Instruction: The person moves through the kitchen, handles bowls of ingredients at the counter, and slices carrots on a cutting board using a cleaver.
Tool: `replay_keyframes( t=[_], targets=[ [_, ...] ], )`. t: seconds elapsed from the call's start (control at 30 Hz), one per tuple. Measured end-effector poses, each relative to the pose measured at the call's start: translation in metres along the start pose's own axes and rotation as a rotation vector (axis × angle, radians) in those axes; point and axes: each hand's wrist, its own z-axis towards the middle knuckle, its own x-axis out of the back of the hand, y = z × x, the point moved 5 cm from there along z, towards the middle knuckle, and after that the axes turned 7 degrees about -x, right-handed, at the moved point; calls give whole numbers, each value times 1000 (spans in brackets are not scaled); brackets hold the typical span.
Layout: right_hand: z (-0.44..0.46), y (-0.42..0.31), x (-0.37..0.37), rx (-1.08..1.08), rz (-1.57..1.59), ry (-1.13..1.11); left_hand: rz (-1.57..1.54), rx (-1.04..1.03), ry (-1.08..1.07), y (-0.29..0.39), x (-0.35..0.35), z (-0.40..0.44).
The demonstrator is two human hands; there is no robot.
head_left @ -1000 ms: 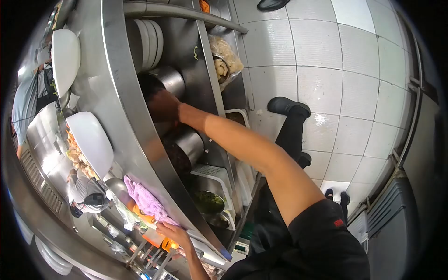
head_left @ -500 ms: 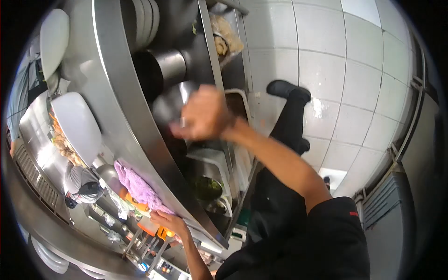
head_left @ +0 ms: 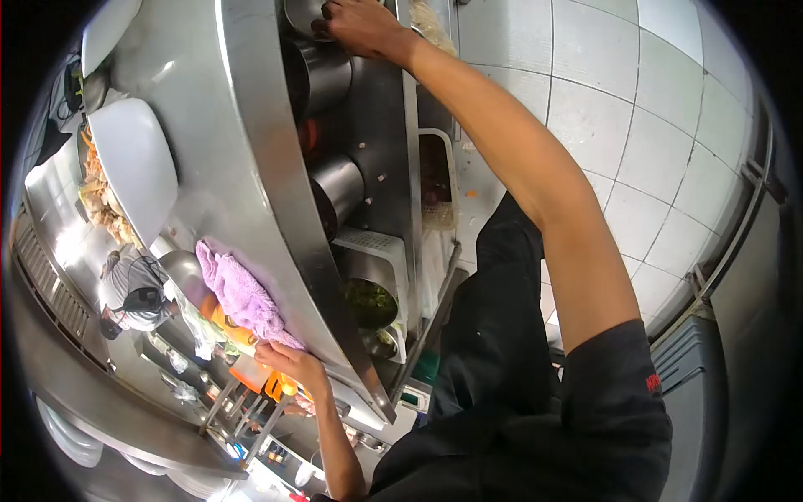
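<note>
My right hand point(head_left: 368, 27) reaches into the shelf under the steel counter, its fingers curled over the rim of a metal pot point(head_left: 299, 18) cut off by the top edge of the view. Two more metal pots, one closer to it point(head_left: 330, 77) and one further down point(head_left: 341, 186), stand on the same shelf. My left hand point(head_left: 293, 361) lies on the counter's edge, fingers stretched out, beside the corner of a purple towel point(head_left: 242, 294). Its fingertips are partly hard to make out.
The steel counter point(head_left: 205, 142) carries a white dish point(head_left: 138, 163). A white bin point(head_left: 393, 251) on the shelf contains a metal container of chopped greens point(head_left: 368, 301). A tray point(head_left: 452, 167) sits near the shelf's outer side. Across the counter is a person in grey point(head_left: 134, 289). White tiles point(head_left: 585, 100) cover the floor.
My right hand, blurred over a shiny metal vessel before, has moved further along the shelf to the pot at the top. My left hand stays at the counter edge. The view has shifted.
</note>
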Motion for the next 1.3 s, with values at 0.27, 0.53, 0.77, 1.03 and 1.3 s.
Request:
replay_keyframes(
  t=[0.27,0.53,0.77,1.03,1.3],
  targets=[
    [-48,-66,23,-170,219,144,47,-140,87,16,2,6],
    [-50,-81,5,-167,248,-204,13,-127,80,14,-1,8],
    [-135,-97,133,-283,401,-209,103,-123,149,23,8,18],
    [-261,-98,271,-418,262,-389,-1401,213,-344,159,-49,-119],
    [-293,-63,396,-462,94,-663,-1686,1428,354,190,-254,-37]
  ],
)
